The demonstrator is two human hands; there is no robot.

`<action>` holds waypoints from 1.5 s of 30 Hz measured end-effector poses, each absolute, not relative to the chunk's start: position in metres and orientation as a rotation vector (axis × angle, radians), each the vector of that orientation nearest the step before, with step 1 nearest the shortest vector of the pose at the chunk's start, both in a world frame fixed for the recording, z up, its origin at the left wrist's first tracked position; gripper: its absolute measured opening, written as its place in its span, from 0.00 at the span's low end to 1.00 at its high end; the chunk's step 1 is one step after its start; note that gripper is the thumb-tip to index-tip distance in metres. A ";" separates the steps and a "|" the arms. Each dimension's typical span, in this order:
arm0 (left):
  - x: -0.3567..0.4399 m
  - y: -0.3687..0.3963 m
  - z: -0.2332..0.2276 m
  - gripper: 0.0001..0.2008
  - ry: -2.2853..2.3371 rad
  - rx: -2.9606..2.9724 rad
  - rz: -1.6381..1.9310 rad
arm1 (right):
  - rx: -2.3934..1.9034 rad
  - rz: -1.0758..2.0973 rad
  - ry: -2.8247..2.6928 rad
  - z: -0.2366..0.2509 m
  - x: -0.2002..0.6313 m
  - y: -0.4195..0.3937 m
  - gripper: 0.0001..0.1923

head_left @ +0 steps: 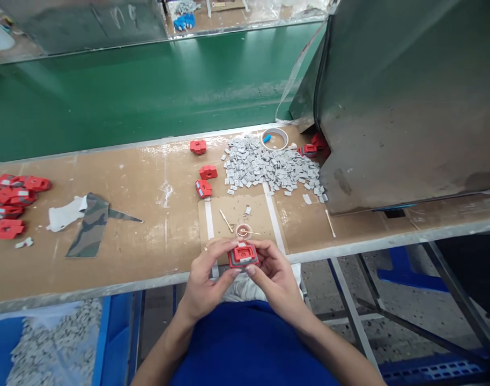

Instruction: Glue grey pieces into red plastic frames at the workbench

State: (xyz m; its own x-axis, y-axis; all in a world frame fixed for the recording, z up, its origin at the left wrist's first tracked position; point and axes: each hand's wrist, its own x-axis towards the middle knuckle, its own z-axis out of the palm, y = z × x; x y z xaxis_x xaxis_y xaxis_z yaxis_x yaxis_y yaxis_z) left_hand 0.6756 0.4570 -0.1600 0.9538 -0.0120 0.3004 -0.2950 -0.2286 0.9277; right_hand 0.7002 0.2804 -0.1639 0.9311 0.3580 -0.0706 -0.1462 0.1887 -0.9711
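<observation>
While both hands are meeting at the lower centre of the frame, just off the near edge of the worn brown workbench (148, 252), they are sharing one small red square plastic housing (243, 254) with a pale grey insert showing in its top face. The left hand (207, 279) is pinching the housing's left side, thumb above and fingers curling under. The right hand (275, 273) is closing on the right side, fingertips touching the lower edge. Both grips are narrow and tight on the part.

Just beyond the housing, on a taped cardboard patch (239, 220), a small round cup (244, 231) is sitting with a thin wooden stick (226, 220) lying beside it. A second stick (330, 223) is lying further right.

In the upper centre, a heap of small grey metal pieces (269, 166) is spreading across the bench, with a roll of white tape (274, 139) at its far edge. Three loose red housings (203, 172) are lying left of the heap.

At the left edge, a pile of red housings (12, 201) is resting, with a strip of camouflage-patterned cloth (90, 225) and a white scrap (66, 214) near it.

A green conveyor belt (128, 91) is running behind the bench. A large grey metal box (409, 96) is filling the upper right.
</observation>
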 end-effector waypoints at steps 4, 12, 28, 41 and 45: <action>0.678 0.460 -0.155 0.19 -0.340 1.947 0.296 | -1.537 0.207 -0.295 -0.155 0.703 0.275 0.14; 0.681 0.462 -0.142 0.20 -0.448 1.978 0.290 | -1.676 0.165 -0.455 -0.140 0.712 0.268 0.04; 0.679 0.461 -0.136 0.18 -0.422 2.098 0.327 | -1.587 0.229 -0.420 -0.145 0.714 0.270 0.03; 0.682 0.467 -0.138 0.14 -0.434 2.039 0.203 | -1.742 0.270 -0.651 -0.138 0.723 0.260 0.08; 0.687 0.465 -0.137 0.15 -0.452 2.015 0.200 | -1.699 0.345 -0.588 -0.134 0.722 0.252 0.05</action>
